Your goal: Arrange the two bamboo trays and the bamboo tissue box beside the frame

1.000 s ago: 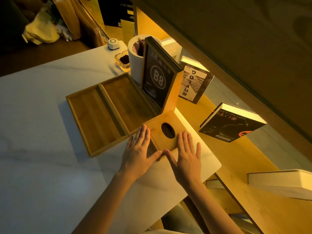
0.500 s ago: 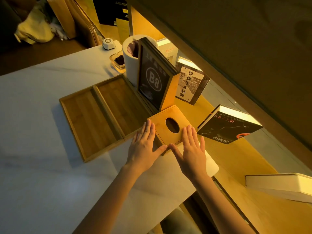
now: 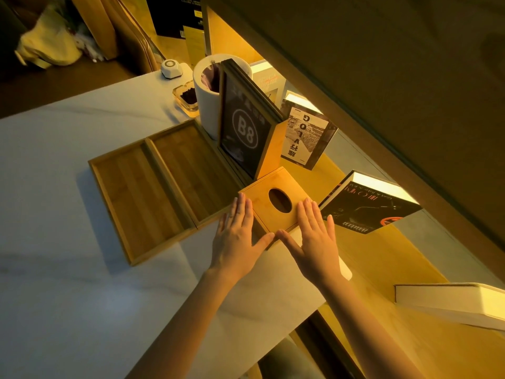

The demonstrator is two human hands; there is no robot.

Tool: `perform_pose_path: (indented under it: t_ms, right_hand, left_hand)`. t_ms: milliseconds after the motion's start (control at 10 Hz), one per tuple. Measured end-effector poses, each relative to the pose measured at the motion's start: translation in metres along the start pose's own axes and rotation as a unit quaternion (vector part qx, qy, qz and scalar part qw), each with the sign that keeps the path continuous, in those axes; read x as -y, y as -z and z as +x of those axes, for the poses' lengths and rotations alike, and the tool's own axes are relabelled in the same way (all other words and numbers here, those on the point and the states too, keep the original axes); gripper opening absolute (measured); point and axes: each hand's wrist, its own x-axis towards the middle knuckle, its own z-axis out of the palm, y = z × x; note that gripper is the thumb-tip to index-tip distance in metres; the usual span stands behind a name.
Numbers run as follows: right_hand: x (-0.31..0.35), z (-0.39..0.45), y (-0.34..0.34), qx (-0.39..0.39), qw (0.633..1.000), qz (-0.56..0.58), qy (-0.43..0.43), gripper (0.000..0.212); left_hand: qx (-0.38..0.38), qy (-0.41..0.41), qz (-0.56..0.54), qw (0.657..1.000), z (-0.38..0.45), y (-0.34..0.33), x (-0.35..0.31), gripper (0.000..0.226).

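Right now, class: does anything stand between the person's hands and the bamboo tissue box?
Nothing visible does. The left hand lies against the near left side of the tissue box, and the right hand against its near right side, thumbs nearly meeting at the near corner. The box sits close by the frame.

The bamboo tissue box [image 3: 269,203] is flanked by both hands — the left hand [image 3: 237,237] laid flat against its left side, the right hand [image 3: 314,242] against its right, thumbs nearly meeting at the near corner. The box is parked right at the foot of the upright "B8" frame [image 3: 244,132]. Two bamboo trays, the outer tray [image 3: 134,203] and inner tray [image 3: 191,168], are lined up side by side on the white table [image 3: 68,310] — edges touching.
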Motion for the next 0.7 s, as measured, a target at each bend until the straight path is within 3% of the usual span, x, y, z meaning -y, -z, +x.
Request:
perform_pose_path:
  t_ms: [300,600,700]
  right_hand:
    - [0.005,0.000,0.004,0.009,1.000,0.013,-0.003,0.079]
    - [0.053,0.007,0.026,0.000,0.990,0.116,0.084,0.044]
    - [0.085,0.012,0.036,0.012,0.977,0.172,0.124,0.032]
  left_hand:
    - [0.013,-0.001,-0.008,1.000,0.000,0.001,0.000,0.090]
    - [0.015,0.044,-0.213,0.976,0.000,0.048,0.013,0.053]
    - [0.000,0.052,-0.217,0.975,-0.005,0.079,0.026,0.042]
